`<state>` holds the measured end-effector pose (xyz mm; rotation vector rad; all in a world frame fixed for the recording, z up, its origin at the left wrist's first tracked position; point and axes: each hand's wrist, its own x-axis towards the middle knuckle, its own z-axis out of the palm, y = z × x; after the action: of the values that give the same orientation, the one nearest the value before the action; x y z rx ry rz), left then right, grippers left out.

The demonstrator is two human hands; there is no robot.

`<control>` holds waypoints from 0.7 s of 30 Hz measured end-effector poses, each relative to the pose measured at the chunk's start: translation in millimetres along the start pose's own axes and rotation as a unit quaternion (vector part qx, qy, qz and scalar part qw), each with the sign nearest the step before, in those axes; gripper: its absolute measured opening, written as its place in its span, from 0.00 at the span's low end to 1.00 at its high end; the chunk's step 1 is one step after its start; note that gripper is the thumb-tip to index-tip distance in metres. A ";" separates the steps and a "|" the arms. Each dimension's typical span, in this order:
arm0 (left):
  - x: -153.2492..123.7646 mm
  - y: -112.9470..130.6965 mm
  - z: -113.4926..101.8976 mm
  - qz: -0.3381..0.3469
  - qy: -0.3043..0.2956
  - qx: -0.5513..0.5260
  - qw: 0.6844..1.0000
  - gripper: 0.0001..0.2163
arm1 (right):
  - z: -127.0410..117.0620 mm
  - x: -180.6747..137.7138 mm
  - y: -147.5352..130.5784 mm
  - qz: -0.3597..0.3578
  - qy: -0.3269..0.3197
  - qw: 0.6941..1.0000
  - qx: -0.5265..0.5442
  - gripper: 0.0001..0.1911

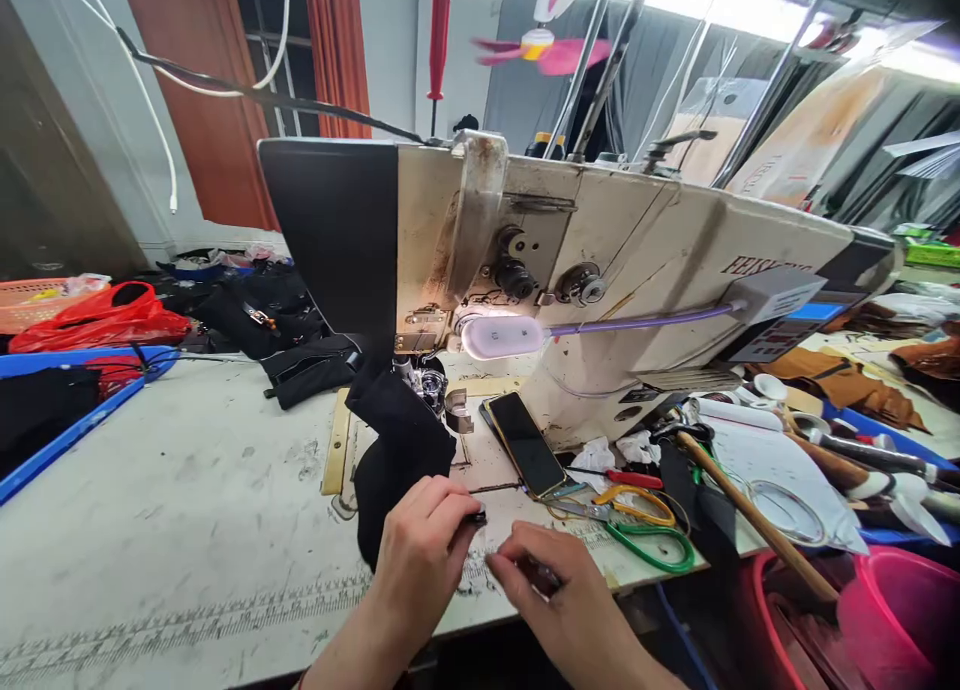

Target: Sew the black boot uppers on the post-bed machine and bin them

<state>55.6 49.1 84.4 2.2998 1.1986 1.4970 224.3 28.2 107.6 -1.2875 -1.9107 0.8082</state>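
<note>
My left hand point(424, 530) is closed in a pinch over the front of the sewing table. Between its thumb and forefinger shows a small black piece point(478, 517), too small to name. My right hand point(566, 575) is beside it, fingers curled and thumb near the forefinger. Something dark and shiny sits partly hidden inside those fingers. Black fabric point(409, 425) hangs from the sewing machine point(637, 240) near its needle area and lies behind my left hand. The two hands are apart from each other.
A phone point(525, 442), orange-handled scissors point(637, 505) and green-handled scissors point(652, 548) lie right of the fabric. A wooden stick point(754, 515) slants over a pink bucket point(892, 610). Left are a black pouch point(311, 368) and a blue crate point(90, 420). A printed ruler point(187, 620) runs along the front edge.
</note>
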 end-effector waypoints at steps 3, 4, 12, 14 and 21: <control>-0.4 0.4 -3.1 0.005 0.015 -0.036 0.999 0.08 | -4.0 2.7 4.4 0.085 0.041 0.994 0.054 0.19; -0.3 1.3 -3.7 0.012 0.020 -0.045 0.999 0.08 | -6.6 5.8 5.6 0.108 0.047 0.991 0.071 0.19; 2.7 6.7 -2.5 0.041 0.064 -0.047 0.996 0.10 | 7.2 9.1 12.1 0.184 0.016 0.964 0.192 0.17; 3.4 4.7 -3.2 0.037 0.069 -0.042 0.996 0.10 | 11.8 4.1 14.6 0.192 0.018 0.958 0.210 0.18; 10.3 -0.1 -9.8 0.029 0.094 -0.015 0.995 0.09 | 0.8 -1.5 18.7 0.070 -0.017 0.997 -0.004 0.22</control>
<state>49.5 53.4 96.4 2.2334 1.1533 1.7739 233.7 32.6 92.0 -1.4340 -1.8679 0.8975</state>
